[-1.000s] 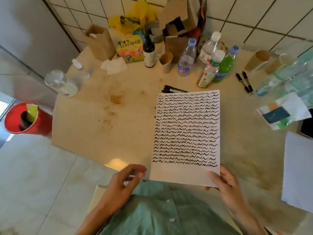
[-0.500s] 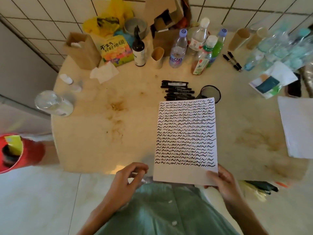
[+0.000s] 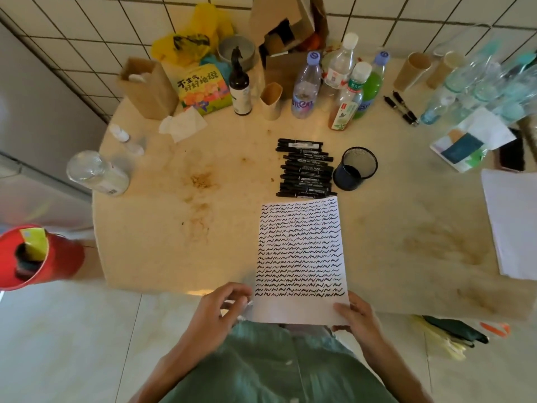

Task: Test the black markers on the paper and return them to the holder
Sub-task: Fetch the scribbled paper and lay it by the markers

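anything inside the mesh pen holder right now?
No markers show inside the mesh holder: only its dark interior and bottom are visible. The black markers lie stacked on the table to its left. The holder's near inner wall is hidden by its rim.

Paper (image 3: 300, 251): white sheet, portrait way, covered w/ many rows of black wavy test lines; only the near strip is blank. Right hand (image 3: 360, 318) pinches its near right corner, thumb on top; near edge hangs over the tabletop (image 3: 174, 228) rim. Left hand (image 3: 215, 312) is just beside the near left corner; touching or not, cannot tell.

Black markers (image 3: 305, 168): approx. a dozen, capped, lying flat side by side in a stack, just beyond the far edge of paper, well apart from both hands.

Holder (image 3: 355, 168): dark mesh cup, tilted, just right of markers, nothing visible inside.
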